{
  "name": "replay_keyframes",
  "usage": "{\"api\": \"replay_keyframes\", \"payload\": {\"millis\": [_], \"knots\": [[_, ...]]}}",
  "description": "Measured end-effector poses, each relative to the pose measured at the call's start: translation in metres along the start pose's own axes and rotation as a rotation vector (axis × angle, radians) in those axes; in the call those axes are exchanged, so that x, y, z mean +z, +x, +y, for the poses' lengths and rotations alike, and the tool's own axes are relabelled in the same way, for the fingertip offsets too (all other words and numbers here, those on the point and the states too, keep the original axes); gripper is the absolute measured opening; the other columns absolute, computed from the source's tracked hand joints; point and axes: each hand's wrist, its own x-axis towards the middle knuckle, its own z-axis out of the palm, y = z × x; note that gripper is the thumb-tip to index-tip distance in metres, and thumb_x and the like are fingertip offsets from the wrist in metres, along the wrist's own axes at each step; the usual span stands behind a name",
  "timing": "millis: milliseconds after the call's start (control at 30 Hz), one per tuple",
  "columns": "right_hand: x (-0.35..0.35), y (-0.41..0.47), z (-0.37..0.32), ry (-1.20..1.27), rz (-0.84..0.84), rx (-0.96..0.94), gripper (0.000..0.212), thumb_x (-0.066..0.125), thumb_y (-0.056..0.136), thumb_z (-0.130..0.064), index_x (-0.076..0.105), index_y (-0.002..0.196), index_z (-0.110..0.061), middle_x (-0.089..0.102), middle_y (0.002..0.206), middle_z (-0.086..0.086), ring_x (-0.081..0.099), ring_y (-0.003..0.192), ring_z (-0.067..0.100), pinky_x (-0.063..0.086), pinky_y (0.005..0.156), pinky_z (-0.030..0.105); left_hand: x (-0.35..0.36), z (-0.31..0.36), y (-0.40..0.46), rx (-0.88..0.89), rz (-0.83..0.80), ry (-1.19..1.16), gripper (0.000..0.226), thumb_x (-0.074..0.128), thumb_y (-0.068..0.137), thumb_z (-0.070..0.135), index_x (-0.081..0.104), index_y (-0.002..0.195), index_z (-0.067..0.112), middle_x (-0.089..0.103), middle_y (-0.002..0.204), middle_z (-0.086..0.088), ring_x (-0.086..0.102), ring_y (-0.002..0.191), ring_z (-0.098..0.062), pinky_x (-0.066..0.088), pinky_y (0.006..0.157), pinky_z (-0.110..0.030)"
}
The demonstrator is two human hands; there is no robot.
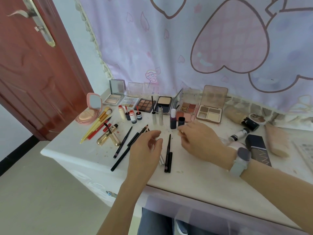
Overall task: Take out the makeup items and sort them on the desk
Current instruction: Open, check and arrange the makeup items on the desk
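Makeup lies spread over the white desk [194, 177]. My left hand [145, 151] hovers over a group of black pencils [126, 146], its thumb and forefinger loosely curled and apart. A silver tube end [162, 160] shows from under its palm. A dark pencil [168, 153] lies between my hands. My right hand [198, 141], with a watch on the wrist, has its fingers bent down by a black-capped bottle [181, 121] and a purple bottle [173, 120]. Something small and pale shows at its fingertips; whether the hand pinches it is unclear.
Open palettes [144, 105] line the back edge under a purple curtain. A pink compact [89, 110], yellow brushes [100, 122] and gold tubes [108, 137] lie at the left. A dark foundation bottle [258, 150] and a beige tube [276, 139] lie at the right. A red door stands at the left.
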Motion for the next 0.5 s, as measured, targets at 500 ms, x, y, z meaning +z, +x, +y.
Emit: {"api": "replay_keyframes", "payload": {"millis": [500], "knots": [[-0.031, -0.053, -0.037, 1.469, 0.400, 0.588, 0.004, 0.059, 0.086, -0.004, 0.056, 0.084, -0.006, 0.070, 0.066, 0.010, 0.063, 0.052, 0.018, 0.049, 0.048, 0.020, -0.004, 0.021, -0.038, -0.141, 0.279, -0.559, 0.021, 0.058, 0.087, 0.010, 0.069, 0.093, 0.026, 0.073, 0.075, 0.007, 0.068, 0.069, -0.008, 0.052, 0.066, -0.014]]}}
